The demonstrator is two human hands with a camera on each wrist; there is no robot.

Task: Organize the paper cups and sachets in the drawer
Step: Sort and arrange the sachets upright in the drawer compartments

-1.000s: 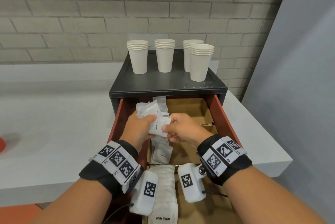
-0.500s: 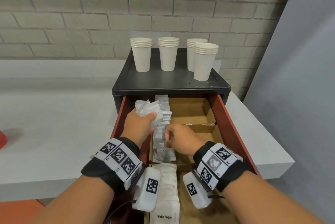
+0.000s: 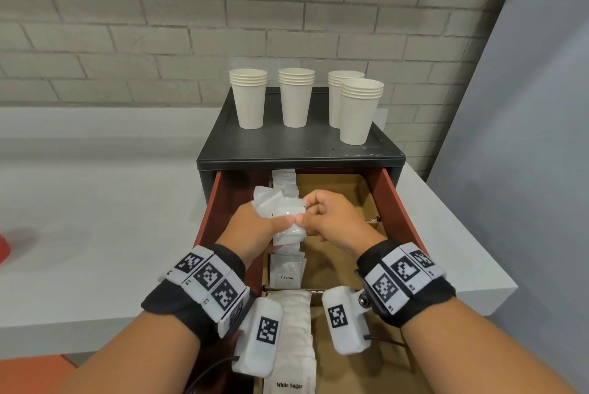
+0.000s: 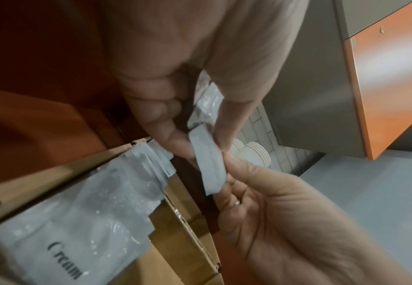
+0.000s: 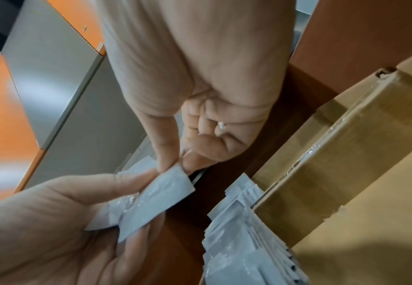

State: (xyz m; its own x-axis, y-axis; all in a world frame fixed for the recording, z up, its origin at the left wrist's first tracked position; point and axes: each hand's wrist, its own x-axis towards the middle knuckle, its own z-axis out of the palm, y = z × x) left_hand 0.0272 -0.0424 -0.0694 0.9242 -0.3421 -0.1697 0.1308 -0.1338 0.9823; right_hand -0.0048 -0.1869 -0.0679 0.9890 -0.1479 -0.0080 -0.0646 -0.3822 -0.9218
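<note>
My left hand (image 3: 271,223) grips a bundle of white cream sachets (image 3: 277,205) above the open red drawer (image 3: 390,199). My right hand (image 3: 306,218) meets it and pinches the edge of one sachet (image 5: 160,194) between thumb and forefinger; the left wrist view shows the same sachet (image 4: 208,167). Below the hands a row of cream sachets (image 3: 287,271) stands in the drawer's left cardboard compartment. White sugar sachets (image 3: 294,346) fill the compartment nearer me. Several stacks of white paper cups (image 3: 296,100) stand on the black cabinet top (image 3: 287,145).
Brown cardboard dividers (image 3: 334,189) split the drawer, and no sachets show in the right-hand compartments. The cabinet sits on a grey counter (image 3: 95,218) against a brick wall. A grey panel rises at the right.
Half a second ago my right hand was down at the row of cream sachets in the drawer. It has come back up to the bundle in my left hand and pinches another sachet.
</note>
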